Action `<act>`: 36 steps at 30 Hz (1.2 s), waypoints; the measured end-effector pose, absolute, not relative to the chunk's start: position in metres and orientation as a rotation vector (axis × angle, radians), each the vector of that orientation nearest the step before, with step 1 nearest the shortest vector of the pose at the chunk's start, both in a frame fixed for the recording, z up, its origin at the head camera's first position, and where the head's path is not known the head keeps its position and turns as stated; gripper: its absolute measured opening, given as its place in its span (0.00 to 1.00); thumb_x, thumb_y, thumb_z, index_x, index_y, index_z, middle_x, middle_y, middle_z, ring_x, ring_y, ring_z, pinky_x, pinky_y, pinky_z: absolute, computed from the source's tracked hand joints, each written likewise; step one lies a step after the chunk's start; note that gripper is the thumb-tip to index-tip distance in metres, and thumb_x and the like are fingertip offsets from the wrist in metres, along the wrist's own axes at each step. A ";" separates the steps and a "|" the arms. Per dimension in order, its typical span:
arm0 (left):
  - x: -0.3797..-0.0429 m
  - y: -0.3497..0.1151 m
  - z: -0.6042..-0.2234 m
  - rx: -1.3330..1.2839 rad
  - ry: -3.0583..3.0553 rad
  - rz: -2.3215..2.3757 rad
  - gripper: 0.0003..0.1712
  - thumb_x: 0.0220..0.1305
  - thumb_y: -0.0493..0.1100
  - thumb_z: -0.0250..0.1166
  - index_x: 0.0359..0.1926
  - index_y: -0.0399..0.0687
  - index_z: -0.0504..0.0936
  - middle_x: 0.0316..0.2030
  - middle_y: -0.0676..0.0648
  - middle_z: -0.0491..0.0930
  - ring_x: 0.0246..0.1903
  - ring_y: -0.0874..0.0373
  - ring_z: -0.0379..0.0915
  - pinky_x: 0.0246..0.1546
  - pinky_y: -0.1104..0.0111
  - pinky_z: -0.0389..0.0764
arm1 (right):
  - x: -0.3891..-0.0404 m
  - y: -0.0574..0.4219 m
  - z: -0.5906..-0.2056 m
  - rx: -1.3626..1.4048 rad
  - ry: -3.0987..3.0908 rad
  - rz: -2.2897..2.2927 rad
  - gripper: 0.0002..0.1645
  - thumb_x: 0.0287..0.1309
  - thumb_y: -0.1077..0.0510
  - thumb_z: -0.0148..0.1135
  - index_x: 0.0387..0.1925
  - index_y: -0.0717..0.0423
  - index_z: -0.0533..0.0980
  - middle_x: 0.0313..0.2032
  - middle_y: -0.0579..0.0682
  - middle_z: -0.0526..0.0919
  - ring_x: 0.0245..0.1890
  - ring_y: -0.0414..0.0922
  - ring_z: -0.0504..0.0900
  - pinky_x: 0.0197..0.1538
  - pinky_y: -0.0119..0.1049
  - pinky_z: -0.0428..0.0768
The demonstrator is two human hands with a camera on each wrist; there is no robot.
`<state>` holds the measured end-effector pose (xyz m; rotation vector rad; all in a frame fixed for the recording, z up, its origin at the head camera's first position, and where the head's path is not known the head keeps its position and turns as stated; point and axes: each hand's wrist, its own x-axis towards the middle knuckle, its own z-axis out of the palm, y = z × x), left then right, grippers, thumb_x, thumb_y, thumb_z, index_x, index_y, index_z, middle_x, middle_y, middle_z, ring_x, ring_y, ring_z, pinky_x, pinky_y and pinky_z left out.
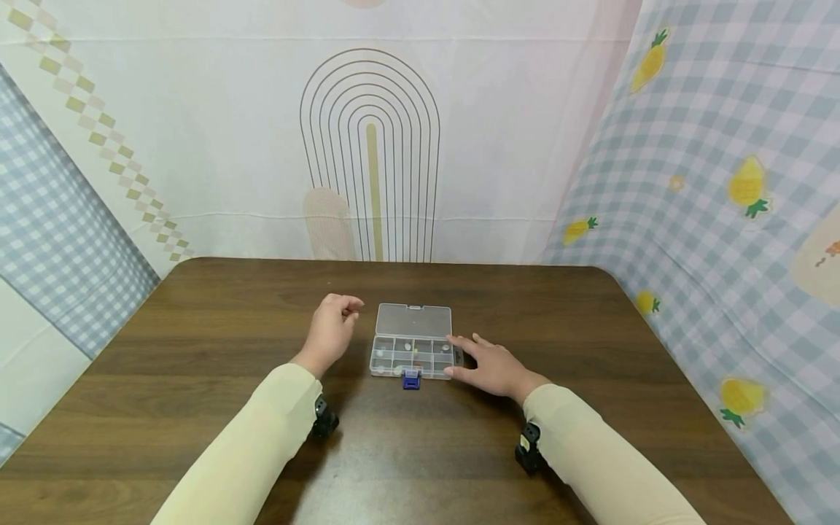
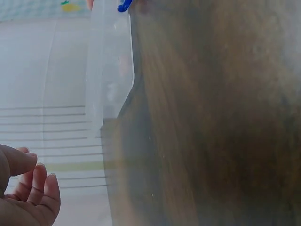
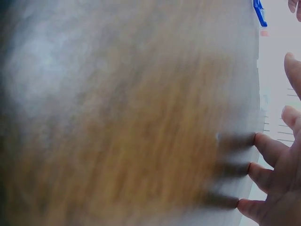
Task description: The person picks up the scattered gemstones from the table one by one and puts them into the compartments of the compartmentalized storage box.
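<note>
A clear plastic compartment box lies on the table with its lid swung open toward the back. Its blue latch hangs at the front edge. Several small pieces sit in the compartments, among them a pale round one. At the box's right end is my right hand, thumb and fingers spread, tips right at the side wall. My left hand hovers left of the box with loosely bent fingers and nothing in them. In the left wrist view this hand is apart from the box.
The brown wooden table has rounded far corners. Behind it hangs a pale printed cloth; a checked cloth with fruit prints hangs along the right side. Both wrists carry small black cameras.
</note>
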<state>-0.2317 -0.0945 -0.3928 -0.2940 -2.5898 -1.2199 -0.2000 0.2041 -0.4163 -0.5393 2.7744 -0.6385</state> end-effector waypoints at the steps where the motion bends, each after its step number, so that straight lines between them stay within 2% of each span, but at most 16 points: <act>1: -0.231 -0.093 -0.393 -0.304 -2.585 -1.215 0.10 0.62 0.26 0.59 0.44 0.31 0.81 0.41 0.38 0.75 0.42 0.46 0.75 0.45 0.58 0.78 | -0.200 0.204 -0.416 -0.538 2.774 -0.639 0.44 0.61 0.30 0.53 0.73 0.38 0.57 0.72 0.49 0.60 0.74 0.56 0.49 0.68 0.66 0.49; 8: -0.225 -0.086 -0.393 -0.358 -2.576 -1.189 0.10 0.62 0.25 0.59 0.42 0.32 0.82 0.40 0.39 0.75 0.41 0.47 0.75 0.44 0.59 0.79 | -0.200 0.203 -0.415 -0.523 2.775 -0.635 0.44 0.60 0.29 0.53 0.73 0.38 0.57 0.72 0.49 0.59 0.74 0.55 0.49 0.68 0.66 0.49; 23: -0.208 -0.060 -0.388 -0.377 -2.665 -1.238 0.12 0.65 0.27 0.58 0.48 0.34 0.81 0.44 0.41 0.73 0.44 0.49 0.75 0.45 0.60 0.80 | -0.198 0.203 -0.413 -0.517 2.768 -0.642 0.44 0.60 0.30 0.53 0.73 0.38 0.57 0.72 0.50 0.60 0.73 0.57 0.50 0.66 0.68 0.52; 36: -0.199 -0.037 -0.392 -0.491 -2.641 -1.204 0.10 0.64 0.27 0.59 0.44 0.34 0.82 0.40 0.42 0.73 0.42 0.50 0.77 0.44 0.61 0.81 | -0.197 0.203 -0.413 -0.501 2.769 -0.641 0.44 0.60 0.29 0.53 0.73 0.38 0.58 0.71 0.51 0.60 0.73 0.58 0.49 0.66 0.68 0.52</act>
